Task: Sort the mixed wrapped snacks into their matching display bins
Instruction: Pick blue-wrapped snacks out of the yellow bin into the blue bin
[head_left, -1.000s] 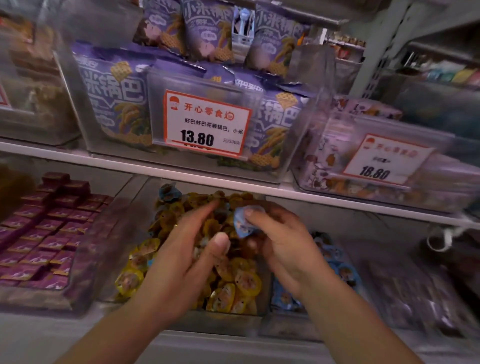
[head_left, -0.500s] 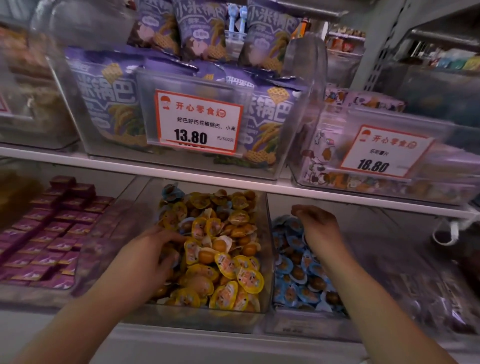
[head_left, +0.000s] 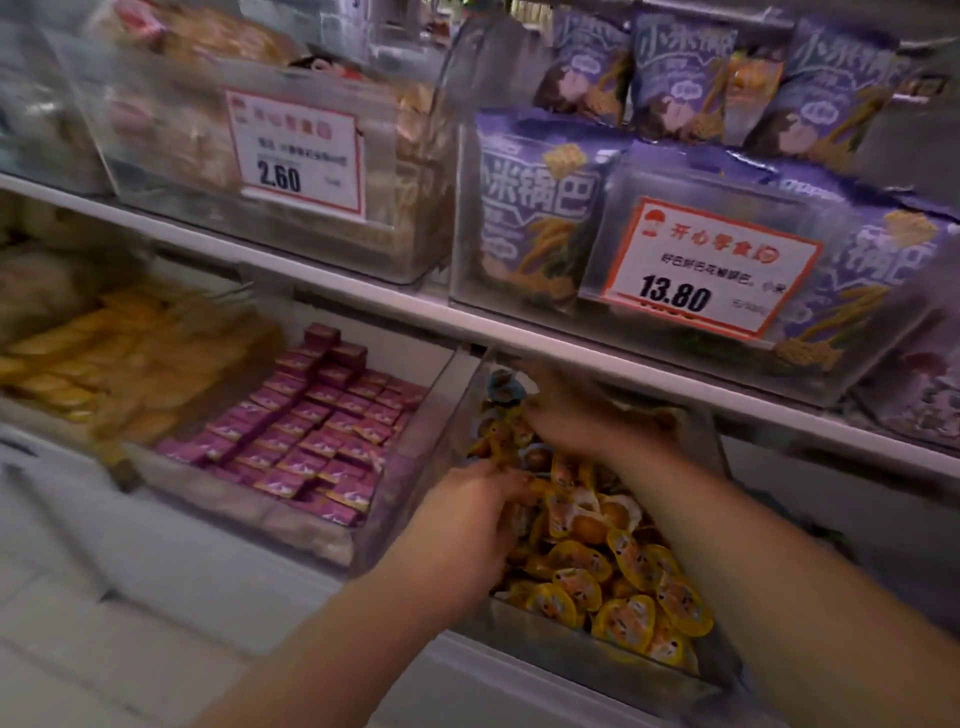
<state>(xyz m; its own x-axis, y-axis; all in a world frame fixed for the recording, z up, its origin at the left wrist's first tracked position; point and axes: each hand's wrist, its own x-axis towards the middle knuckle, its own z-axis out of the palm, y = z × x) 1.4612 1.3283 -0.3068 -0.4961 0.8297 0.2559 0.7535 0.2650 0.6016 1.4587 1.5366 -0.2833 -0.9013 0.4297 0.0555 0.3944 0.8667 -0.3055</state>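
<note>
Both hands in the clear plastic bin (head_left: 582, 652) of yellow-wrapped snacks (head_left: 623, 571), left hand (head_left: 467, 512) fingers curled on some, right hand (head_left: 576, 415) too blurry to tell, 1 blue-wrapped snack (head_left: 503, 387) at the back

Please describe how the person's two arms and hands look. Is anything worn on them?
Both forearms are bare, with no sleeves in view. The left hand and the right hand show no gloves, watch or bracelet. The picture is too blurred to tell about rings.
</note>
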